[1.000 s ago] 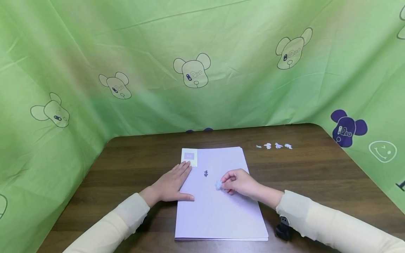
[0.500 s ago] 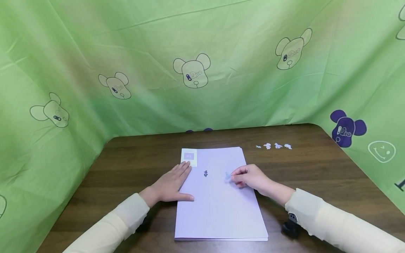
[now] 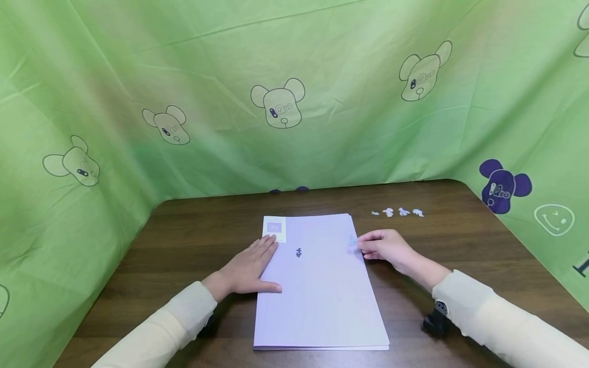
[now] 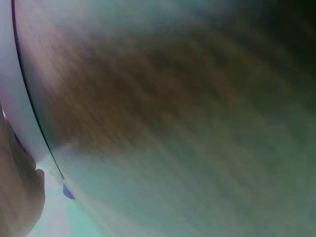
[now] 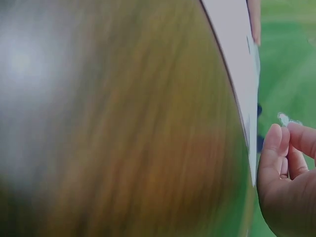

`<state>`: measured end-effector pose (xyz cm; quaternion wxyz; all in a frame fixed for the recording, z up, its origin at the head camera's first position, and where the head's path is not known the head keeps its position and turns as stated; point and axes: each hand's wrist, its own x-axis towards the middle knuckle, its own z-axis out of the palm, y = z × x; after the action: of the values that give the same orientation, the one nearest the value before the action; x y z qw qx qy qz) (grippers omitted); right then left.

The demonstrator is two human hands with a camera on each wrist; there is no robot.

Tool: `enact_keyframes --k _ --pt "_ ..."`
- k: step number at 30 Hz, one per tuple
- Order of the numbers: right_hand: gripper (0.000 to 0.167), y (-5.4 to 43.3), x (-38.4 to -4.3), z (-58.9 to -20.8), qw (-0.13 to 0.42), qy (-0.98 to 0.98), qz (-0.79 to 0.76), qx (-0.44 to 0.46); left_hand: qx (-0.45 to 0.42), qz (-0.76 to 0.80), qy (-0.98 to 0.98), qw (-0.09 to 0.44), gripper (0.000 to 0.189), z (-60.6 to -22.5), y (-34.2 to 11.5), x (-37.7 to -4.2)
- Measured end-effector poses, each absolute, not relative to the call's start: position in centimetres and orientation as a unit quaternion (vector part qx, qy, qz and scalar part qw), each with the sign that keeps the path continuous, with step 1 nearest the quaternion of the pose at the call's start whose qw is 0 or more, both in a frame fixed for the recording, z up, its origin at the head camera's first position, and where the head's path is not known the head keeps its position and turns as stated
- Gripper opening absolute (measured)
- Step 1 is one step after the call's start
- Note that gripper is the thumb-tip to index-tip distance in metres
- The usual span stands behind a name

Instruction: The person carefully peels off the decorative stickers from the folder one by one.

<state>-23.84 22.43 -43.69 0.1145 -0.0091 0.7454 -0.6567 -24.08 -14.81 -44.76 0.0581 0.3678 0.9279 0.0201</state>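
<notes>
My right hand [image 3: 388,248] pinches a small, pale blue, see-through piece of film [image 3: 353,243] between thumb and fingertips, over the upper right edge of a stack of white paper [image 3: 322,306]. In the right wrist view the same ragged-edged film [image 5: 283,119] stands out above the fingertips. A small dark printed-looking figure [image 3: 298,253] lies on the upper left part of the paper. My left hand [image 3: 248,266] rests flat on the paper's left edge, fingers straight and thumb spread. Its fingertips touch a small pale card [image 3: 280,237] at the top left corner.
Several small whitish cut-out pieces [image 3: 403,212] lie in a row at the back right of the brown wooden table [image 3: 198,230]. A green cloth [image 3: 221,153] with bear-head prints hangs around the back and sides. A black device [image 3: 434,322] sits under the right cuff.
My right hand has moved from the middle of the paper to the right and away from me, carrying the pale film to the paper's edge. The left hand has stayed in place.
</notes>
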Motion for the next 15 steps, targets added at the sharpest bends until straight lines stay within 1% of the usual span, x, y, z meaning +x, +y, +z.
enact_keyframes --k 5,15 --pt "0.031 24.5 -24.4 -43.7 0.104 0.741 -0.663 -0.012 0.370 0.023 0.927 0.055 0.113 -44.9 -14.9 -24.1" --pt "0.012 28.9 -25.2 -43.5 0.084 0.716 -0.693 0.000 0.367 0.020 0.928 0.052 0.113 -44.9 -14.8 -24.2"
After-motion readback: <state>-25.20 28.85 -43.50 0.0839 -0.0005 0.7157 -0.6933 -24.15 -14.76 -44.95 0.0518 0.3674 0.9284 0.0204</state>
